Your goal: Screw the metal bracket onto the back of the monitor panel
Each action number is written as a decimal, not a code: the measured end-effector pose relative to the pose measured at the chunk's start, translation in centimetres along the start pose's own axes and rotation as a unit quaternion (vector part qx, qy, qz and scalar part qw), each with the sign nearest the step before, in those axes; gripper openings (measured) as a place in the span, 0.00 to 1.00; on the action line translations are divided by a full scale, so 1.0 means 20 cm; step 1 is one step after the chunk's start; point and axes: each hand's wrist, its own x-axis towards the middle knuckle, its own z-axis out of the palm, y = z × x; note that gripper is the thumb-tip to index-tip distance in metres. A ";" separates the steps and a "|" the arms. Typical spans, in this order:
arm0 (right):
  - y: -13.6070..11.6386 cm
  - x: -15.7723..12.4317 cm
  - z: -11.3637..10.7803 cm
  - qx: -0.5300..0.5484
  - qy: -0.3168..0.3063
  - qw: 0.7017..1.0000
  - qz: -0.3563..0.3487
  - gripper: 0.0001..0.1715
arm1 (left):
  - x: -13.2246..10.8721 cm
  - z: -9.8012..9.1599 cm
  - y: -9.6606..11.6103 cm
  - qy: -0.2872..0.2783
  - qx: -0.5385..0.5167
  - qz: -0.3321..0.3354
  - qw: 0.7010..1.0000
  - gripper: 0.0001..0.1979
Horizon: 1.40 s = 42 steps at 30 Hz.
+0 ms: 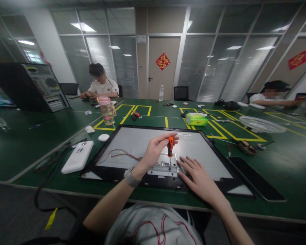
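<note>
A flat display panel [122, 143] with a black frame lies back side up before me. My left hand [158, 145], with a watch on its wrist, grips an orange and black screwdriver [170, 146] by the handle. The screwdriver stands upright, its tip down at a metal bracket [158, 173] near the panel's close edge. Beside the bracket my right hand [196, 175] rests on the panel, palm down with fingers spread, holding nothing. Thin wires [124, 154] run across the panel to the left of the bracket.
A white power bank [78, 157] and a pink-lidded bottle [107, 110] stand left of the panel. On the right lie a dark phone-like slab [256, 177], a white fan guard [262, 124] and a green tissue pack [196, 119]. Two people sit across the table.
</note>
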 end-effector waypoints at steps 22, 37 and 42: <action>0.17 0.44 -0.26 0.123 -0.184 0.968 -0.122 0.17 | -0.01 -0.04 0.01 0.044 0.129 0.081 0.987 0.10; 0.26 0.51 0.04 0.086 -0.040 0.985 -0.143 0.25 | -0.01 -0.08 -0.02 0.038 0.105 0.054 0.992 0.14; 0.32 0.55 0.11 0.094 -0.088 0.978 -0.163 0.27 | -0.01 -0.10 -0.04 0.020 0.044 0.018 0.999 0.15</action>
